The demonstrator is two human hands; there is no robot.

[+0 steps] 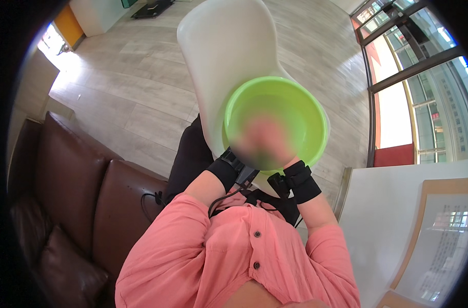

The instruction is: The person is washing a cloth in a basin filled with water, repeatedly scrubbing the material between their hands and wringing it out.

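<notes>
A bright green plastic basin (315, 119) stands on the seat of a white moulded chair (228, 34) in front of me. My left hand (247, 140) and my right hand (282, 144) are close together over the near part of the basin, inside its rim. A blur covers both hands, so their fingers and anything between them cannot be made out. Each wrist wears a black strap with a small black device, and a cable runs from the one on the left.
A brown leather sofa (130, 188) is on the left, with a cushion (70, 265). Wood-look flooring (141, 84) surrounds the chair. At the right are a white surface with a framed panel (445, 231) bearing writing, and large windows (395, 100).
</notes>
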